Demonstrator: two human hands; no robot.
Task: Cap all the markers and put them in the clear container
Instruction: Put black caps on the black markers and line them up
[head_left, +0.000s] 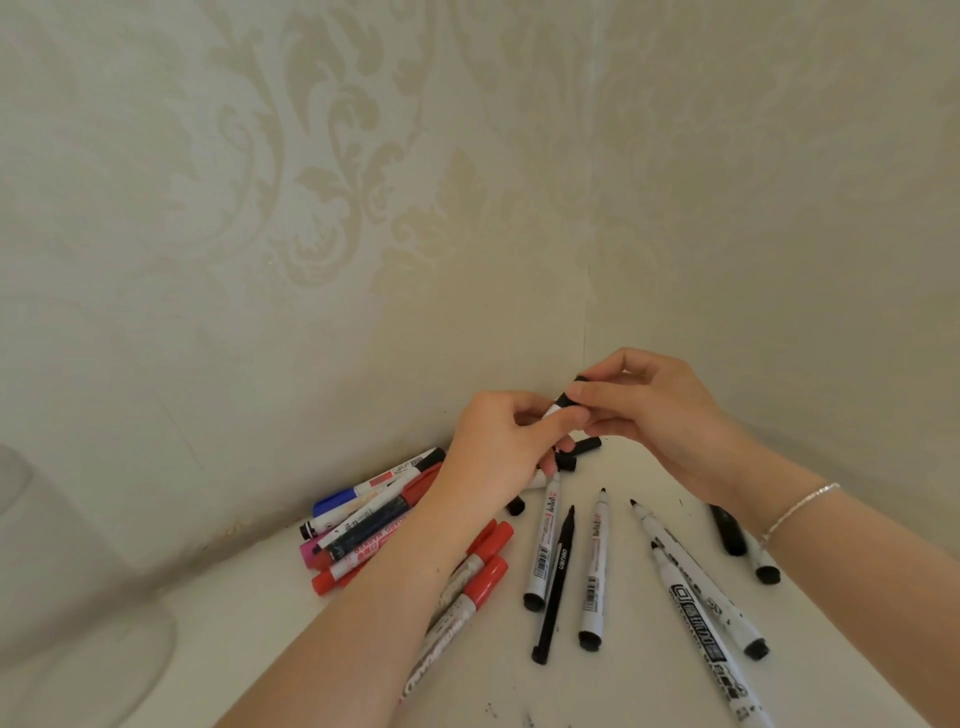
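Both hands meet above the far corner of the white desk (498, 691), close to the patterned wall (311, 208). The left hand (498, 452) grips the white barrel of a marker (551, 410), its fingers (563, 417) curled round it. The right hand (654, 410) pinches the black cap (575, 387) at the marker's upper end; whether the cap is fully seated cannot be told.

On the desk below the hands lie several uncapped black markers (594, 566), tips pointing toward the wall, spread apart in a fan. Loose black caps (589, 445) lie just under the hands. To the left, partly beneath the left forearm, sits a heap of capped markers (374, 519) in red, blue, pink and black, touching one another.

The clear container (78, 597) stands at the left edge of the head view, well apart from the markers; it appears blurred and its contents cannot be made out. A thin bracelet (800, 506) circles the right wrist.
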